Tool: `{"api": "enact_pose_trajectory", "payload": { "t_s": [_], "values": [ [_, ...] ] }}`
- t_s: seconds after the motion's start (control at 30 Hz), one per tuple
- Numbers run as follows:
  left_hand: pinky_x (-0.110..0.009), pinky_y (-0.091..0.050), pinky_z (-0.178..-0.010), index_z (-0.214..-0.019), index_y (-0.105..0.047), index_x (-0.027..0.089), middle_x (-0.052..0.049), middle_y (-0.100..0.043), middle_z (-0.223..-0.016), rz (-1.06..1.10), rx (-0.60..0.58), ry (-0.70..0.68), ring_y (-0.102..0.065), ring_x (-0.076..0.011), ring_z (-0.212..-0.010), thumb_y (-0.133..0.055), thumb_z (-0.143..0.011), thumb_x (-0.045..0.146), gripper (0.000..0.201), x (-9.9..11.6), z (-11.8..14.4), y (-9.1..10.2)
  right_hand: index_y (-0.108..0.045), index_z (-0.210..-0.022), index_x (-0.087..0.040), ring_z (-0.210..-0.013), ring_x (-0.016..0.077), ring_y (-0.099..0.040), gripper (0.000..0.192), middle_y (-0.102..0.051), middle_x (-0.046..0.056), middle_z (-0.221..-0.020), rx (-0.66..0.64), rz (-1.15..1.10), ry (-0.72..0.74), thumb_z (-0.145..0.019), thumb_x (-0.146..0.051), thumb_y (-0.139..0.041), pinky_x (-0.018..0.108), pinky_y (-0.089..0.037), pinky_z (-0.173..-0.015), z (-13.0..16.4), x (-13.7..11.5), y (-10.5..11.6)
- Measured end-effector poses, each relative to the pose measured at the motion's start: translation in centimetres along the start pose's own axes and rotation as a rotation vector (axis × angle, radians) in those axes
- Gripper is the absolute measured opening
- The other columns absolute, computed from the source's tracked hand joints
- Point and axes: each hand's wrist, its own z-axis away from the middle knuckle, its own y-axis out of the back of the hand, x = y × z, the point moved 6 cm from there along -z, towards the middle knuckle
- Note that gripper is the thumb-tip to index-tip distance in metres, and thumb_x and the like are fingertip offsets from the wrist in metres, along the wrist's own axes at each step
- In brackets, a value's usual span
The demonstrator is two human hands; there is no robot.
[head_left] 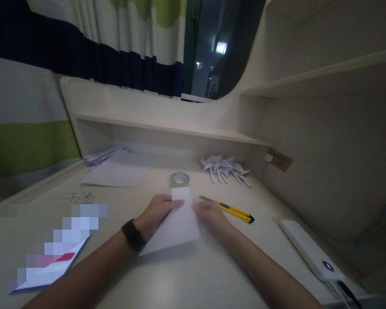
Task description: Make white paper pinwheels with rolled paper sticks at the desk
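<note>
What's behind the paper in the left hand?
Just past the far edge of the paper, a roll of tape shows on the desk. The patch of desk directly behind the paper is covered, so anything there can't be seen.

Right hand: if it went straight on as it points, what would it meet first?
Likely the white paper in the left hand; the right hand is blurred, so whether it touches the paper is unclear.

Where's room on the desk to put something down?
Between the knife and white box, and a smaller gap between the sheets and tape. It's crowded around the left hand, right hand and paper, and back right under the pinwheels.
</note>
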Motion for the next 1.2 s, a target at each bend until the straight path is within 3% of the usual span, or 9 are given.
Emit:
{"api": "enact_pose_trajectory", "payload": {
  "t_s": [0.17, 0.3, 0.5, 0.7, 0.83, 0.97, 1.2],
  "values": [
    [-0.028, -0.046, -0.058, -0.08, -0.069, 0.006, -0.013, -0.071, -0.077, 0.092, -0.119, -0.013, -0.064, -0.0197, -0.063, -0.076, -0.067, 0.028, 0.027, -0.4, 0.3, -1.3, -0.068, -0.069, -0.012, -0.05, 0.0122, -0.056, 0.029, -0.064, 0.002, -0.059, 0.085, -0.102, -0.009, -0.056, -0.035, -0.081, 0.024, -0.041, -0.05, 0.2, 0.1, 0.1],
    [-0.029, -0.047, -0.062, -0.085, -0.069, 0.007, -0.013, -0.07, -0.083, 0.067, -0.154, 0.028, -0.065, -0.0202, -0.067, -0.076, -0.068, 0.029, 0.029, -0.4, 0.2, -1.1, -0.068, -0.069, -0.013, -0.048, 0.0113, -0.054, 0.025, -0.064, 0.001, -0.057, 0.11, -0.092, -0.025, -0.057, -0.032, -0.078, 0.023, -0.038, -0.047, 0.5, -0.8, 0.5],
    [-0.03, -0.047, -0.067, -0.096, -0.069, 0.015, -0.01, -0.07, -0.09, 0.068, -0.2, -0.044, -0.064, -0.0207, -0.077, -0.067, -0.075, 0.043, 0.034, 2.4, 0.4, -0.1, -0.07, -0.067, -0.012, -0.044, 0.0098, -0.05, 0.023, -0.061, 0.0, -0.052, -0.076, 0.042, -0.086, -0.053, -0.029, -0.078, 0.022, -0.032, -0.045, 0.6, -2.0, 1.0],
    [-0.022, -0.031, -0.048, -0.069, -0.07, 0.011, -0.002, -0.062, -0.06, -0.495, -0.349, -0.128, -0.049, -0.0112, -0.053, -0.067, -0.075, 0.043, 0.033, 2.4, 0.9, -1.2, -0.074, -0.068, -0.013, -0.043, 0.0072, -0.044, 0.021, -0.059, -0.001, -0.05, -0.235, 0.208, -0.101, -0.054, -0.028, -0.079, 0.022, -0.029, -0.046, 1.3, -1.8, 0.2],
    [-0.022, -0.034, -0.051, -0.072, -0.072, 0.011, -0.003, -0.064, -0.061, -0.576, -0.429, -0.116, -0.051, -0.0128, -0.054, -0.067, -0.073, 0.042, 0.032, 1.5, 1.2, -2.0, -0.075, -0.068, -0.014, -0.048, 0.0091, -0.048, 0.019, -0.063, 0.0, -0.055, -0.264, 0.272, -0.089, -0.054, -0.026, -0.078, 0.022, -0.032, -0.047, 1.4, -1.4, -0.3],
    [-0.022, -0.034, -0.051, -0.07, -0.071, 0.011, -0.003, -0.064, -0.06, -0.639, -0.423, -0.151, -0.051, -0.0131, -0.055, -0.064, -0.074, 0.042, 0.033, 1.8, 1.1, -1.7, -0.075, -0.066, -0.014, -0.048, 0.0085, -0.047, 0.015, -0.063, 0.0, -0.054, -0.26, 0.326, -0.065, -0.056, -0.025, -0.076, 0.022, -0.032, -0.047, 1.0, -1.4, 0.1],
    [-0.023, -0.032, -0.05, -0.069, -0.066, 0.01, -0.004, -0.062, -0.062, -0.671, -0.326, -0.168, -0.05, -0.0134, -0.055, -0.062, -0.075, 0.043, 0.033, 2.0, -0.5, 1.1, -0.073, -0.063, -0.014, -0.048, 0.011, -0.054, 0.012, -0.067, 0.002, -0.056, -0.254, 0.287, -0.105, -0.056, -0.023, -0.073, 0.022, -0.04, -0.048, -0.1, -0.9, 2.4]
  ]
}}
